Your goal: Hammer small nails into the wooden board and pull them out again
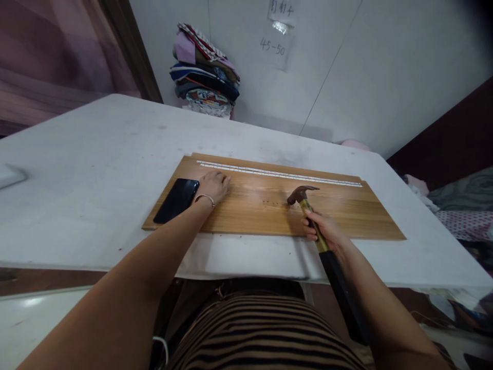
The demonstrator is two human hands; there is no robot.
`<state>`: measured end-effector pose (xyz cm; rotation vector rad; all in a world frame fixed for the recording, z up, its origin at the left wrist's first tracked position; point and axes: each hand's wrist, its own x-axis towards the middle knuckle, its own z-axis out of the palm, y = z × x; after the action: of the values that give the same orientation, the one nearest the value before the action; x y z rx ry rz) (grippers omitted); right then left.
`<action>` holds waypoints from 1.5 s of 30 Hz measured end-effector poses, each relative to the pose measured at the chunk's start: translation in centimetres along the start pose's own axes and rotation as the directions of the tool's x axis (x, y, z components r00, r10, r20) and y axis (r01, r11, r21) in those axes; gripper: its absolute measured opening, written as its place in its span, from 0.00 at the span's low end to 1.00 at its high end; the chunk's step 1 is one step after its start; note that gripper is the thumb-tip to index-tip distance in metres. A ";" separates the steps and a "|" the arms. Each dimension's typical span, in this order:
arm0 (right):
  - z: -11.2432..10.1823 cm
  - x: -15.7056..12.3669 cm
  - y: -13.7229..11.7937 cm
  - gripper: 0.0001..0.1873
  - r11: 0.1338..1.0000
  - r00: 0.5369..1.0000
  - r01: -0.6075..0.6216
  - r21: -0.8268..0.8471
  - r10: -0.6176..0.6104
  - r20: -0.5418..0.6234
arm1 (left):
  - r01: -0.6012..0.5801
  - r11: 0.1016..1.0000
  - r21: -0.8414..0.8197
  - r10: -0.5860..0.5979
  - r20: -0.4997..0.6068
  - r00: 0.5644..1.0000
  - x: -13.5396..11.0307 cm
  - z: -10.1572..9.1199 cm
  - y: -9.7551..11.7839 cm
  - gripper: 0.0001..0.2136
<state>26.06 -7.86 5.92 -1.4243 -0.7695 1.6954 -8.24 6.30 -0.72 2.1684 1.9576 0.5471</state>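
A wooden board [346, 216] lies flat on the white table [96, 169]. My right hand [325, 231] grips the handle of a claw hammer [302, 195], whose rusty head rests on the board by a short row of small nails [275, 203]. My left hand [213, 186] lies on the board's left part with its fingers curled, palm down, beside a black phone [177, 200]. What, if anything, the left fingers hold is hidden. A strip of collated nails [277, 173] runs along the board's far edge.
A pile of folded cloth [204, 72] is stacked against the wall behind the table. A paper note [275, 49] hangs on the wall. A pale object [10, 176] sits at the table's left edge. Bedding [462, 205] shows at the right.
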 end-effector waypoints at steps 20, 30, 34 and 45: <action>0.2 -0.1 -0.3 0.25 1.000 1.000 0.001 -0.004 -0.002 -0.011 | 0.008 1.000 -0.002 -0.008 -0.001 1.000 0.0 0.1 0.0 0.22; 0.5 -0.1 -0.2 0.24 1.000 1.000 -0.020 -0.010 0.020 -0.016 | 0.009 1.000 0.008 -0.009 -0.007 1.000 0.0 0.1 0.1 0.22; 0.3 -0.1 -0.3 0.25 1.000 1.000 0.001 0.000 -0.001 -0.008 | 0.005 1.000 -0.007 -0.005 -0.007 1.000 0.0 0.0 0.1 0.22; 0.6 -0.2 0.0 0.26 1.000 0.999 -0.015 0.008 0.015 -0.029 | 0.004 1.000 -0.008 -0.005 -0.011 1.000 0.0 0.0 0.1 0.22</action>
<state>25.45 -8.02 6.16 -1.4499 -0.7368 1.6836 -8.11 6.25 -0.71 2.1599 1.9614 0.5665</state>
